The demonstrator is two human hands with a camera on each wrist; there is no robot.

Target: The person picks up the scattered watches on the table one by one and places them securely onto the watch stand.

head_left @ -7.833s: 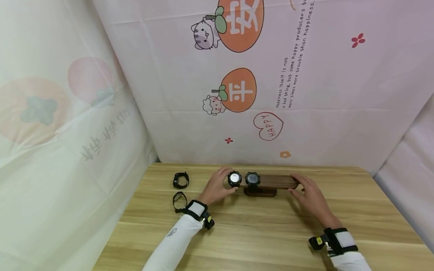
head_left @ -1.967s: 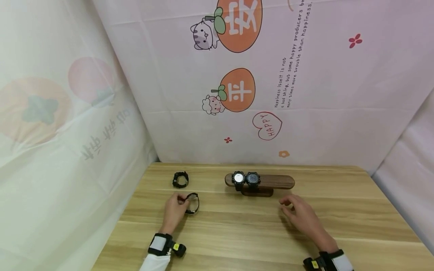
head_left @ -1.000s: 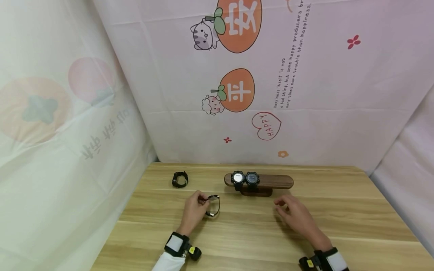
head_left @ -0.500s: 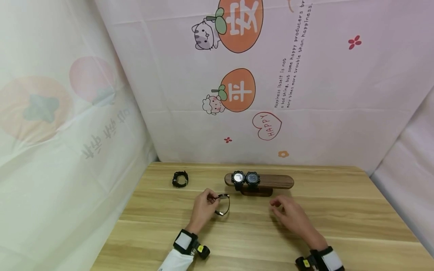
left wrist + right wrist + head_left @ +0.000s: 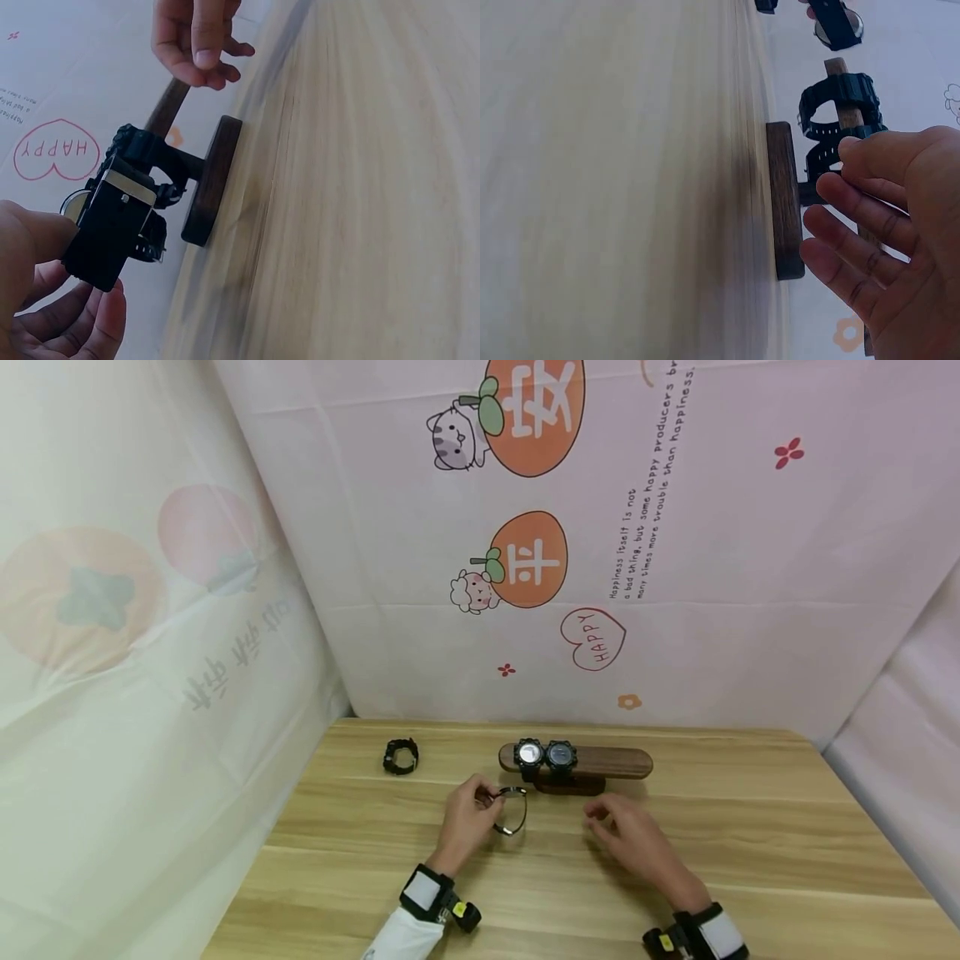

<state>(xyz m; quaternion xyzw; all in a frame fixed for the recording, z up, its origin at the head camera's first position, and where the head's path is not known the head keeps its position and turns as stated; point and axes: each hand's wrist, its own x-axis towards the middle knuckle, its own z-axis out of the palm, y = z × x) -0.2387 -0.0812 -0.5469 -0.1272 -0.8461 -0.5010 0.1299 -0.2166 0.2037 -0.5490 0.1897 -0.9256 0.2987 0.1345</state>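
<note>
My left hand (image 5: 467,820) pinches a slim watch (image 5: 513,791), its closed black strap forming a loop in front of the stand. In the left wrist view the wide black strap (image 5: 109,232) and metal buckle face the camera, thumb at one side and fingers below. Behind it stands a dark wooden watch stand (image 5: 615,762). Two chunky black watches hang side by side on its left half, one with a bright dial (image 5: 529,752) and one with a dark dial (image 5: 561,755). My right hand (image 5: 633,839), fingers loosely bent and holding nothing, hovers before the stand's right half.
Another black watch (image 5: 401,757) lies on its side at the back left of the wooden table (image 5: 555,893). A printed white cloth (image 5: 420,668) hangs along the table's back edge, with more cloth at both sides.
My left hand has let go of the stand, picked up the slim watch at the left and carried it rightward to the stand's front. My right hand has left the stand's end and drifted left.
</note>
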